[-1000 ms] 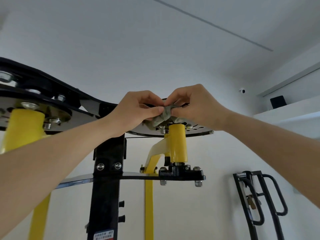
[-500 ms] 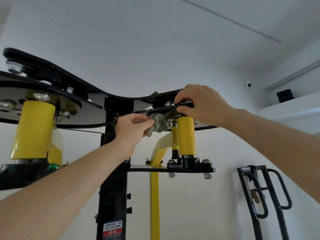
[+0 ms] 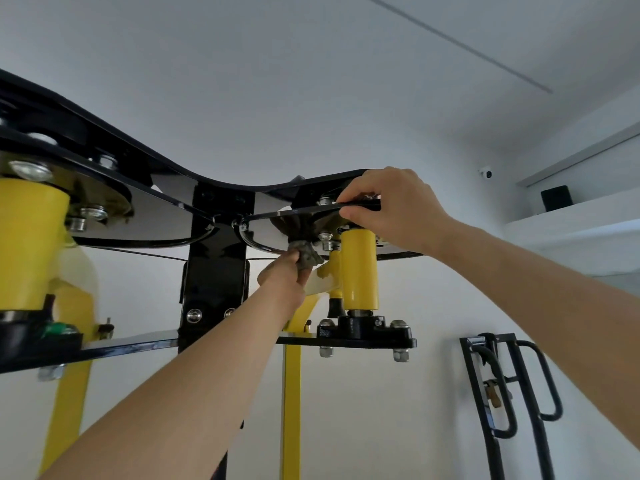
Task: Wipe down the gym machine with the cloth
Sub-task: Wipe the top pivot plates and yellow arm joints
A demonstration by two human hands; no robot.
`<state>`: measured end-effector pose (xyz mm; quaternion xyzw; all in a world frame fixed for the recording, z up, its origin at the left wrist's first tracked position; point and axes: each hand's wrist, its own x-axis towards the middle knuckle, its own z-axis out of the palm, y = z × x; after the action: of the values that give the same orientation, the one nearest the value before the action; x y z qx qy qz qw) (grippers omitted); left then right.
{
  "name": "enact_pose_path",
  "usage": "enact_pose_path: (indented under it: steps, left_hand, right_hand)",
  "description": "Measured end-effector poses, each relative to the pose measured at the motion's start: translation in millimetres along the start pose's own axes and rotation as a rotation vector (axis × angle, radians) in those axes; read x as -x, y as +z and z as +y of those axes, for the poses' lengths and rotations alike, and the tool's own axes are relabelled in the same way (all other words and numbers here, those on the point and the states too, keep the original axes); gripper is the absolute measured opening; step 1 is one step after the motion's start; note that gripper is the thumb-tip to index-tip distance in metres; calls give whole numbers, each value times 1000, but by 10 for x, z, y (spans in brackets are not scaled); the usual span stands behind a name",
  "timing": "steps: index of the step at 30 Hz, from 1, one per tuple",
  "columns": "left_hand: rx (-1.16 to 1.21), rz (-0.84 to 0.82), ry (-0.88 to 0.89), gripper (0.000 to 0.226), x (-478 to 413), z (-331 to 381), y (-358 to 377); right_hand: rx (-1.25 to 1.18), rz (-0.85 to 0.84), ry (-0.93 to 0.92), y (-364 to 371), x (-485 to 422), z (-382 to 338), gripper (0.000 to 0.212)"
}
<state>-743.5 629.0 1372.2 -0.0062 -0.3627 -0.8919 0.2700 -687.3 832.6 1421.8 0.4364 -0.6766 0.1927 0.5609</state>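
I look up at the black and yellow gym machine (image 3: 218, 271). A glossy black top plate (image 3: 166, 209) curves overhead, with a yellow cylinder (image 3: 358, 268) bolted under its right end. My left hand (image 3: 284, 277) grips a crumpled grey cloth (image 3: 308, 254) and holds it against the underside of the plate, just left of the yellow cylinder. My right hand (image 3: 391, 209) pinches the thin edge of the black plate above that cylinder, thumb below and fingers on top.
A second yellow cylinder (image 3: 31, 244) hangs at the far left. A black bracket with bolts (image 3: 367, 332) sits below the right cylinder. Black handle attachments (image 3: 502, 393) hang on the wall at lower right. A white shelf (image 3: 571, 216) and small camera (image 3: 485, 173) are upper right.
My left hand has dropped lower with the cloth, from beside the right hand to under the plate. The right hand let go of the cloth and took the plate's edge.
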Motion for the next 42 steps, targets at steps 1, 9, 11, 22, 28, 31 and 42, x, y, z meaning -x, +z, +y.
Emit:
enact_pose_path:
  steps: [1,9,11,22,28,31,42]
  left_hand:
    - [-8,-18,-8,14,-43,-18,6]
    - [28,-239,9,27,318,119,-121]
    - [-1,-275,63,25,466,171,-136]
    - [-255,-390,310,25,1030,300,-188]
    - [-507,-271,471,19,813,-52,-69]
    - [-558,-208,508,24,628,-172,-90]
    - [-565,-129,318,25,425,-218,-223]
  right_hand:
    - [-1,3,3,1,5,4,13]
    - [29,56,18,27,59,-16,13]
    - [33,70,29,36,72,-31,13]
    - [59,54,58,49,343,-155,38]
    - [298,49,68,-183,466,-30,35]
    - [301,19,84,-222,584,-25,42]
    - [261,112,126,8,689,-21,63]
